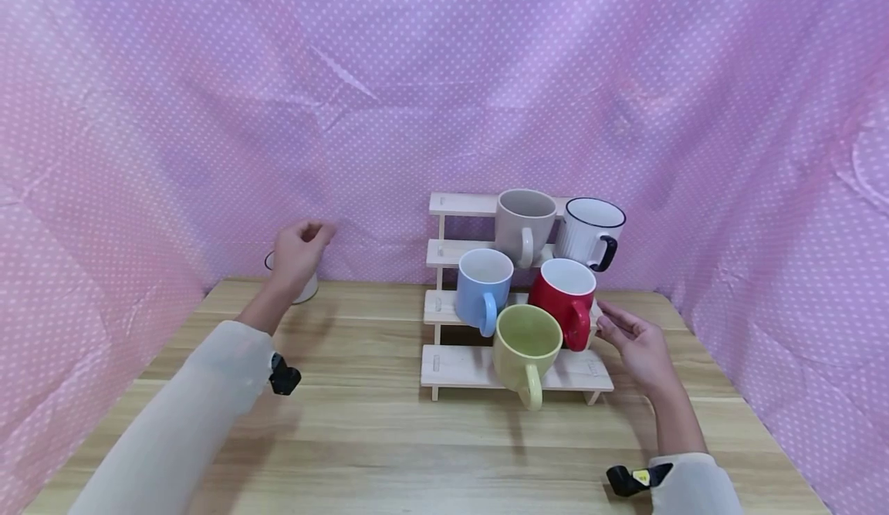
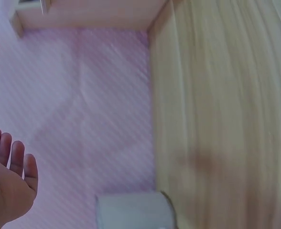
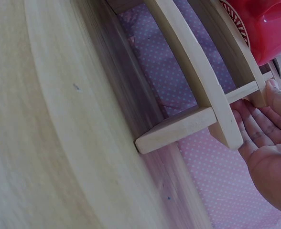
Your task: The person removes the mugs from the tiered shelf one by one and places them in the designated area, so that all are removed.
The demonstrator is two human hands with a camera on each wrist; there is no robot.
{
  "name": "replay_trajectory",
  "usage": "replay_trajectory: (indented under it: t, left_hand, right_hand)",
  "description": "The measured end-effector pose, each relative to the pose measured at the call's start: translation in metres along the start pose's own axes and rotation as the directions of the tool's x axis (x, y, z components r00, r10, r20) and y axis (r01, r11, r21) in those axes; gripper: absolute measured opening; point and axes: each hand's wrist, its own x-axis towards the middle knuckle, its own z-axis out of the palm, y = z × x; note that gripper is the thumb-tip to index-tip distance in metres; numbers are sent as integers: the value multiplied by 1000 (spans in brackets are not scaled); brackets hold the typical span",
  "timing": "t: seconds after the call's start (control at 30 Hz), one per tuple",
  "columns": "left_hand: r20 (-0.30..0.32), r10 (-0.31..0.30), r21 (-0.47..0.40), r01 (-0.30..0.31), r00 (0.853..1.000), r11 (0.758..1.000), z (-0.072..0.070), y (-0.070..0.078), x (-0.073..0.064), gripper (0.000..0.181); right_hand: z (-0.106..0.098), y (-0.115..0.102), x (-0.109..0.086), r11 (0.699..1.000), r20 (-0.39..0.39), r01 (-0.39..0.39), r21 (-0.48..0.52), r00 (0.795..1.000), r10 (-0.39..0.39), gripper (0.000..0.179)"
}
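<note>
My left hand (image 1: 300,259) hovers with nothing in it above the table's back left, its fingers slightly bent. Behind it, partly hidden, stands a white mug (image 1: 308,289) with a dark rim. My right hand (image 1: 640,349) holds the right end of a tiered wooden rack (image 1: 461,364), thumb at a board's end and fingers beneath. On the rack sit a grey mug (image 1: 510,225), a white ribbed mug (image 1: 575,235) with black rim and handle, a light blue mug (image 1: 474,299), a red mug (image 1: 549,299) and a yellow-green mug (image 1: 514,360).
The rack stands on a light wooden table (image 1: 361,438), right of its middle. Pink and purple polka-dot cloth (image 1: 389,113) hangs behind and along both sides. Mug handles jut forward from the rack, the yellow-green one past the lowest board.
</note>
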Motion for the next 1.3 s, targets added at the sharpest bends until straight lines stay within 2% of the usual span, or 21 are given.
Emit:
replay_trajectory:
  t: [0.2, 0.37, 0.53, 0.83, 1.1, 1.3]
  left_hand:
    - [77, 72, -15, -71, 994, 997, 24, 26, -1, 45]
    - [148, 160, -3, -161, 976, 987, 47, 46, -5, 41]
    - [208, 244, -28, -244, 947, 969, 71, 68, -13, 37]
    - [329, 300, -82, -289, 896, 954, 102, 102, -29, 34]
    - [392, 362, -76, -363, 846, 929, 125, 123, -38, 38]
    - [457, 374, -69, -387, 807, 919, 142, 130, -46, 41]
  right_hand:
    - [-1, -1, 0, 999, 2, -15, -33, 1000, 15, 54]
    - [-1, -1, 0, 998, -1, -14, -58, 1000, 14, 54]
    - [-2, 0, 0, 999, 1, -4, -52, 1000, 4, 53]
    - [-1, 0, 1, 998, 1, -10, -58, 1000, 10, 54]
    - [0, 2, 0, 1000, 2, 0, -28, 1000, 0, 54]
    - [0, 1, 0, 1000, 0, 9, -11, 1000, -9, 57]
